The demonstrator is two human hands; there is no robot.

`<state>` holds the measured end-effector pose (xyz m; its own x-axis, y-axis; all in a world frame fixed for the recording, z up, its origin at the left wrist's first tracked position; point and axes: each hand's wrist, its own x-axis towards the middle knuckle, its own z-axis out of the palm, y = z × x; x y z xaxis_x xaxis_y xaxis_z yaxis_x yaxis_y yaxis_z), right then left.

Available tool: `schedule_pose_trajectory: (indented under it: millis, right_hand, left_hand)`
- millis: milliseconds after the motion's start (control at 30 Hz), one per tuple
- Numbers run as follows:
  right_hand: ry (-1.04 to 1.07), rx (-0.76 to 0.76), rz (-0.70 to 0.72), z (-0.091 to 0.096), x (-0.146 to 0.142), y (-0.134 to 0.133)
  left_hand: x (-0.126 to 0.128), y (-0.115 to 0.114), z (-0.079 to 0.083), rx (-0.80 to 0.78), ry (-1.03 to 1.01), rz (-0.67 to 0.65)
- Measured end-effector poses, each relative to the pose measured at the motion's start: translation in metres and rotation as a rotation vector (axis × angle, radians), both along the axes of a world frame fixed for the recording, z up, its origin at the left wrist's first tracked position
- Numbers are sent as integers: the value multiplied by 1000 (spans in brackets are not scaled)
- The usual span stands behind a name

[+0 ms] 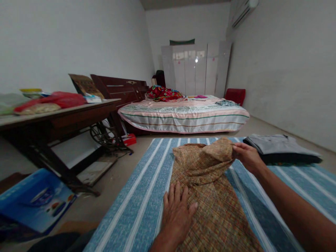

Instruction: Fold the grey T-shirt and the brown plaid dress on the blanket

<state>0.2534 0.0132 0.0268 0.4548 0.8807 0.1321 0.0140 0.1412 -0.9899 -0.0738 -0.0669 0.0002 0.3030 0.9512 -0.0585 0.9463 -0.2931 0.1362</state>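
Note:
A brown plaid garment [210, 199] lies lengthwise on the blue and white striped cloth [147, 178], its far end bunched and partly raised; I cannot tell which kind of garment it is. My left hand [177, 213] rests flat on its left edge, fingers stretched out. At the far right corner, my right hand [246, 155] pinches the fabric between thumb and fingers and holds it up off the surface. Beyond that hand sits a stack of folded clothes [282, 145], grey on top and black beneath. The garment's near end runs out of view at the bottom.
A bed [183, 115] with a striped cover stands beyond, before a white wardrobe [194, 70]. To the left are a sewing machine table [78, 115] and a blue box [39, 203] on the floor. A red object [235, 96] stands by the right wall.

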Motion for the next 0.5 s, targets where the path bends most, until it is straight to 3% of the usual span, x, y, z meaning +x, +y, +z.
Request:
schedule_pose_trajectory:
  millis: [133,267,367,500]
  right_hand:
    - [242,42,-32,-20,17,-31]
    - [422,-43,-57,-48,15,-44]
    - [528,-119,-38,-58,12,-47]
    - [398,-151,29,-57,15,-54]
  left_hand:
    - [2,-3,7,-32,-34,10]
    - [3,1,23,-35,-85,53]
    - [-1,24,31,76,-176,51]
    - [-6,78,28,233,-217,17]
